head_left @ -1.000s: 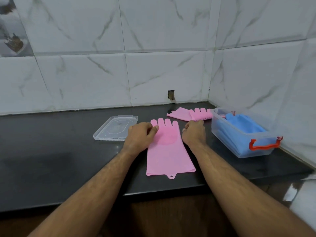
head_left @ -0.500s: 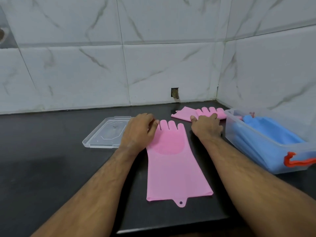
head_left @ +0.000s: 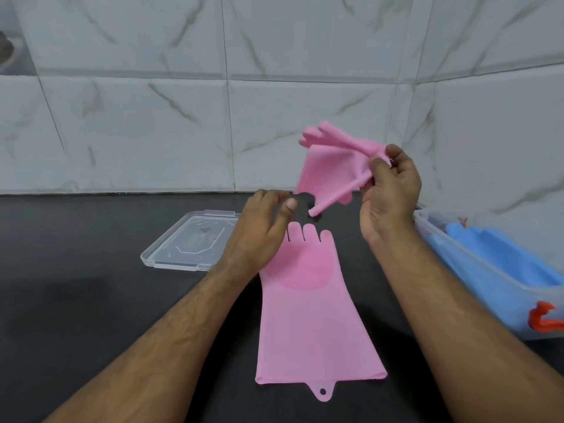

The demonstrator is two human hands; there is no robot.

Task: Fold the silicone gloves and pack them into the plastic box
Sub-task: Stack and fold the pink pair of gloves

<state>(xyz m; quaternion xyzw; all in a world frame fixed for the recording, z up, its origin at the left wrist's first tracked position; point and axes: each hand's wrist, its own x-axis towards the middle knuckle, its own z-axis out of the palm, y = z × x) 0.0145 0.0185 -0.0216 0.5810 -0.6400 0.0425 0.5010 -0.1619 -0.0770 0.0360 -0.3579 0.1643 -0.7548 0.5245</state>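
Observation:
One pink silicone glove (head_left: 311, 319) lies flat on the black counter, fingers pointing to the wall, hanging tab at the near end. A second pink glove (head_left: 328, 169) hangs crumpled in the air above it, pinched at its edge by my right hand (head_left: 386, 193). My left hand (head_left: 259, 236) hovers over the flat glove's finger end, fingers apart and holding nothing. The clear plastic box (head_left: 488, 270) with a red latch stands at the right with blue gloves (head_left: 503, 257) inside; its right side is cut off by the frame.
The box's clear lid (head_left: 189, 239) lies flat on the counter to the left of my left hand. A white marble-tiled wall runs along the back and turns the corner on the right. The dark counter (head_left: 91, 300) stretches to the left.
My right hand has taken the second pink glove from the counter by the box and lifted it into the air. My left hand has come off the flat glove.

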